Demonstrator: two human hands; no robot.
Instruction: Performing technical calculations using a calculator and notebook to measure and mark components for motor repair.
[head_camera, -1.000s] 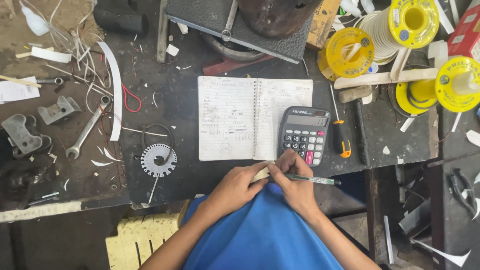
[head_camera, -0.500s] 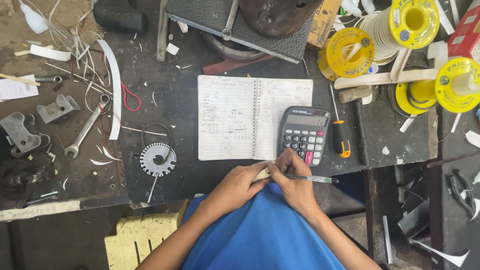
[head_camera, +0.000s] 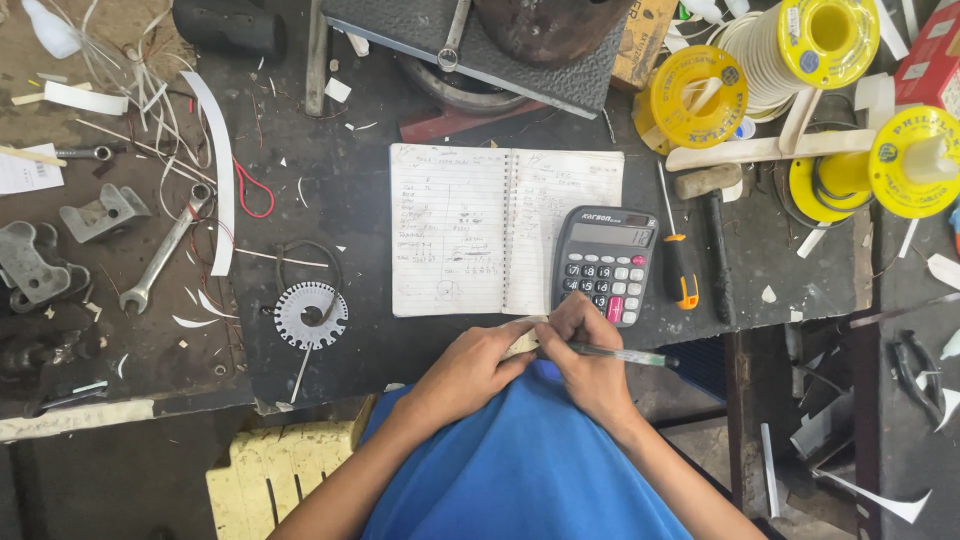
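Both hands drawn together at the near edge of the workbench (head_camera: 300, 110), just below the calculator. Left hand (head_camera: 468, 372) pinched narrow on a small pale strip (head_camera: 524, 343), fingertips pressing it flat so it takes a mark. Right hand (head_camera: 590, 362) closed around a pen (head_camera: 622, 354), barrel pointing out to the right, tip down at the strip where the two hands meet.

Calculator (head_camera: 606, 262) parked just beyond the right hand, close enough for a reach, keys facing the person. Open spiral notebook (head_camera: 500, 228) touching its left side, both pages covered in handwritten figures, laid square to the near edge for reading at a glance. Orange-handled screwdriver (head_camera: 680, 262) lying just right of the calculator.

Round toothed gauge disc (head_camera: 311, 315) near the front edge, left of the notebook. Spanner (head_camera: 165, 250) and grey metal brackets (head_camera: 100, 212) pushed out toward the left edge, apart from the writing. Yellow wire spools (head_camera: 700, 95) crowded into the far right corner, well clear of the hands
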